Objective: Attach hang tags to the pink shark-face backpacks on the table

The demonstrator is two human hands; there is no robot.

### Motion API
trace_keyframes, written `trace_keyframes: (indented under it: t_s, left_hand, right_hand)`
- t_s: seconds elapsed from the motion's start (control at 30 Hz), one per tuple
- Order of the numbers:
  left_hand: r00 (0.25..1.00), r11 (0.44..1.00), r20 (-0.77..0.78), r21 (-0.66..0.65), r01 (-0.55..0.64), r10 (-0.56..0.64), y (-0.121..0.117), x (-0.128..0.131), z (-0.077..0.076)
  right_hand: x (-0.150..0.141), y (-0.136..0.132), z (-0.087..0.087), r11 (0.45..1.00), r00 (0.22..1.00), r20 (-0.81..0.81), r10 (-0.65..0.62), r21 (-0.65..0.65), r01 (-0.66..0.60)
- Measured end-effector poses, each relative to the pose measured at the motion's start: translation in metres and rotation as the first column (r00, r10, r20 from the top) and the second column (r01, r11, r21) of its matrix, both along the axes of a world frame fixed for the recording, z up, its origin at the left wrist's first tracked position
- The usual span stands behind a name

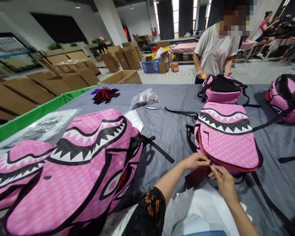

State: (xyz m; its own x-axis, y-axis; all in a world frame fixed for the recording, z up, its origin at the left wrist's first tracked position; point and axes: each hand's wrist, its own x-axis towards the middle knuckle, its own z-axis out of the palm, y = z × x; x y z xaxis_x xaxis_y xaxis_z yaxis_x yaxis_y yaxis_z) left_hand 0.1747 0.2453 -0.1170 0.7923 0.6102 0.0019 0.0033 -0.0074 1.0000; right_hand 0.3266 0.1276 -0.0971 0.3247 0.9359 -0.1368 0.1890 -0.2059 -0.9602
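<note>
Pink backpack (pixel 227 149) lies front-up on the grey-covered table (pixel 167 132), presumably for easy reach. Left hand (pixel 197 160) pinches the zipper pull (pixel 210 162) from one side, right hand (pixel 223 180) from the other, likely keeping it steady.

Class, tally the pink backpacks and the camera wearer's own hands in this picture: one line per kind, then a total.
Pink backpacks: 5 (large left one; left-edge one; one being handled; one behind it; right-edge one, partly cut off)
Hands: 2 (left hand; right hand)
Total: 7
</note>
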Motion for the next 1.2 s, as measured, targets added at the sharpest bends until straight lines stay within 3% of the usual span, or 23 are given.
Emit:
trace_keyframes:
  t_s: [0.2, 0.33, 0.47, 0.77, 0.93, 1.2]
  left_hand:
    - [0.997, 0.995, -0.024, 0.06, -0.078, 0.079, -0.008, 0.0, -0.004]
    - [0.984, 0.981, -0.027, 0.092, -0.173, 0.176, -0.019, 0.003, -0.01]
    - [0.98, 0.975, -0.029, 0.105, -0.193, 0.197, -0.024, 0.004, -0.012]
    - [0.968, 0.965, -0.045, 0.094, -0.243, 0.248, -0.027, 0.006, -0.008]
    - [0.959, 0.961, -0.065, 0.026, -0.276, 0.277, -0.03, 0.01, -0.007]
    - [0.963, 0.941, -0.028, -0.21, -0.267, 0.267, -0.028, 0.018, -0.008]
  right_hand:
    - [-0.003, 0.005, -0.005, 0.998, 0.999, -0.019, -0.043, -0.049, 0.042]
    - [-0.007, 0.007, -0.005, 0.997, 0.994, 0.106, -0.04, -0.057, 0.047]
    - [-0.008, 0.013, -0.004, 0.995, 0.972, 0.229, -0.053, -0.066, 0.07]
    - [-0.013, 0.008, -0.007, 0.996, 0.989, 0.144, -0.044, -0.077, 0.055]
    - [-0.011, 0.011, -0.01, 0.99, 0.978, 0.195, -0.072, -0.107, 0.094]
    - [-0.009, 0.01, -0.016, 0.99, 0.986, 0.145, -0.086, -0.096, 0.101]
